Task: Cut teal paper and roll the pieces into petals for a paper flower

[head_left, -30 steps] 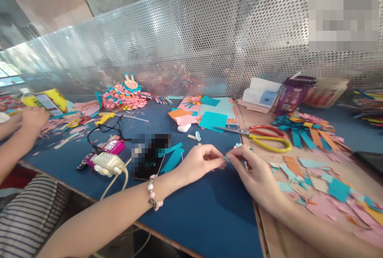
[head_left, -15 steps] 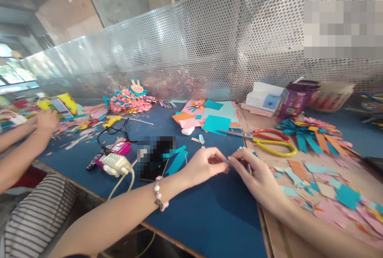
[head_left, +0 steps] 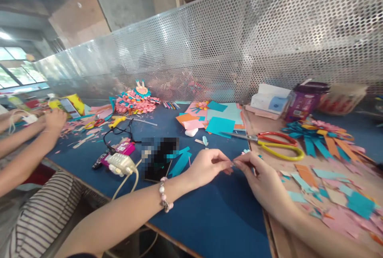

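Note:
Over the blue tabletop, my left hand, with a beaded bracelet on its wrist, pinches with thumb and forefinger. My right hand pinches too, its fingertips almost meeting those of the left. Whatever sits between the fingertips is too small to make out. Small light blue paper bits show just behind my right hand. Beyond it lie scissors with red and yellow handles. Teal paper strips lie left of my left hand, beside a dark phone.
Coloured paper sheets lie behind my hands, with paper scraps on the right. A paper flower, a purple cup and a power strip are nearby. Another person's hands work at the left. A perforated metal screen stands behind.
The view has shifted slightly, so everything sits a little further right. Both hands keep pinching, their fingertips still close together.

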A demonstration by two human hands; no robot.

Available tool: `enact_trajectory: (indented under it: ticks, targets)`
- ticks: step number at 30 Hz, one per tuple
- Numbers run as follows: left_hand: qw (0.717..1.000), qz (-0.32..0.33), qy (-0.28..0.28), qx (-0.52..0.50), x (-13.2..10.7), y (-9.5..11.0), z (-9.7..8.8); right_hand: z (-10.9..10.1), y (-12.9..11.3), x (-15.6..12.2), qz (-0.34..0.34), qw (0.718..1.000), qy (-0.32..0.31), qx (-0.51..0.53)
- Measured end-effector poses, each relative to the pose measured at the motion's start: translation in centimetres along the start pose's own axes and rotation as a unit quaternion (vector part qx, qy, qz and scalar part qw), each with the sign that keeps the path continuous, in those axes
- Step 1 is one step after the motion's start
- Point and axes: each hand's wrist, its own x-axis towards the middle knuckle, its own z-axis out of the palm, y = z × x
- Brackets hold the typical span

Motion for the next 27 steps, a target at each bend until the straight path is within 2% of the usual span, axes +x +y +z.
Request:
enact_trajectory:
  ticks: [10, 17, 23, 27]
  targets:
    - [1.0, -0.005, 0.022, 0.004, -0.19, -0.23, 0.06, 0.29, 0.2, 0.37, 0.01, 0.999, -0.021, 0.025]
    - [1.0, -0.015, 0.014, 0.011, 0.02, -0.31, 0.15, 0.64, 0.66, 0.34, 0.024, 0.997, -0.048, 0.061]
    - [0.999, -0.026, 0.018, 0.006, -0.01, -0.18, -0.03, 0.84, 0.67, 0.16, 0.032, 0.998, 0.019, 0.051]
    - [0.997, -0.055, 0.049, -0.035, -0.05, -0.2, -0.09, 0.7, 0.26, 0.17, -0.013, 0.999, 0.052, -0.003]
